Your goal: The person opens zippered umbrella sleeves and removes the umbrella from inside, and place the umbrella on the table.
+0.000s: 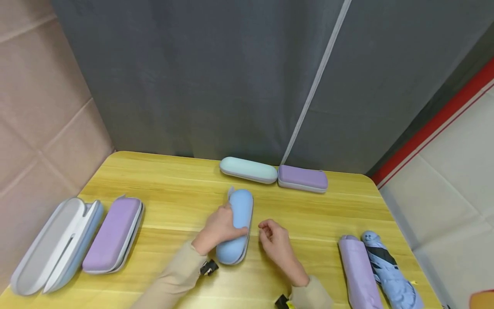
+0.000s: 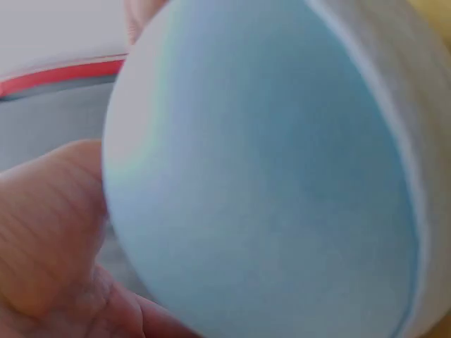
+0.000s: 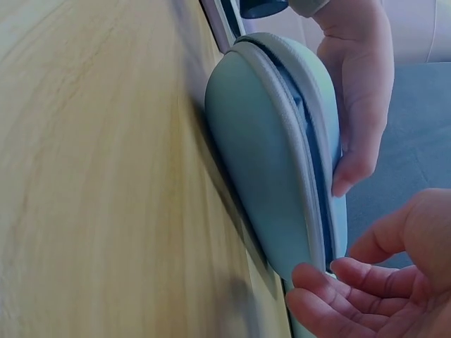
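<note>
A blue hard-shell zip case [image 1: 242, 210] lies lengthwise in the middle of the table, with a small grey loop at its far end. My left hand [image 1: 221, 225] grips it from the left, thumb across the top and fingers along the far side. To its right is my right hand [image 1: 275, 242], thumb and forefinger brought together at the zip seam. In the right wrist view the case's zipper [image 3: 306, 134] gapes along this side, a dark lining showing, and the gap runs down to the right fingertips [image 3: 342, 266]. The zipper pull is mostly hidden there.
At the back lie a mint case [image 1: 248, 169] and a small purple case [image 1: 302, 178]. On the left are an opened blue case with grey lining [image 1: 50, 246] and a purple case [image 1: 113, 234]. A folded lilac umbrella [image 1: 359, 270] and a blue umbrella [image 1: 393, 274] lie at right.
</note>
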Tool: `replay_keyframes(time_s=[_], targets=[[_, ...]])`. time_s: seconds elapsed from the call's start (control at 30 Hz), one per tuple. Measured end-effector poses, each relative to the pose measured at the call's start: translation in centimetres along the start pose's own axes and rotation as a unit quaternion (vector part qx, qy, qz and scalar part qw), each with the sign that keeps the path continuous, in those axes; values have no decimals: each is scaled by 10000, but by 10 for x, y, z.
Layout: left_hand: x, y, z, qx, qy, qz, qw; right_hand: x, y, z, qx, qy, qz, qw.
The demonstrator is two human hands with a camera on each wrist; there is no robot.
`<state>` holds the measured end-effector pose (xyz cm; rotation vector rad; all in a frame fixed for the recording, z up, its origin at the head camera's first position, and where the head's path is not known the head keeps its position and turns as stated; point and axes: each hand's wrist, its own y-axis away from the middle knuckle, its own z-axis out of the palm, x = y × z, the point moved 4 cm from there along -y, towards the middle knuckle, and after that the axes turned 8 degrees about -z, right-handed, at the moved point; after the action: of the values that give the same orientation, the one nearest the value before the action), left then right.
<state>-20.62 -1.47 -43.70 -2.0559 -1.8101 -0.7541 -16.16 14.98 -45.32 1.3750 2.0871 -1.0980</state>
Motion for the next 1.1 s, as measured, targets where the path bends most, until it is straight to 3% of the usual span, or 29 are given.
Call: replay_keyframes(time_s=[0.13,0.3,0.67,0.9,1.1], targets=[[-8,1,-1,-254,610,198,9976,-1,-1,1,-1,-44,21,10000],[-16,3,-2,-485,1404,289,9885,-2,-3,5,58,-115,15,9999],[-31,7,1,-513,2060,-264,9768,-13,-14,9,331,-236,-5,9992],[-35,10,1,-599,2728,-536,9587,-20,-20,12,179,-328,-124,9992],[-37,12,2,-756,3384,-877,9339,-19,-23,13,-68,88,97,9999]])
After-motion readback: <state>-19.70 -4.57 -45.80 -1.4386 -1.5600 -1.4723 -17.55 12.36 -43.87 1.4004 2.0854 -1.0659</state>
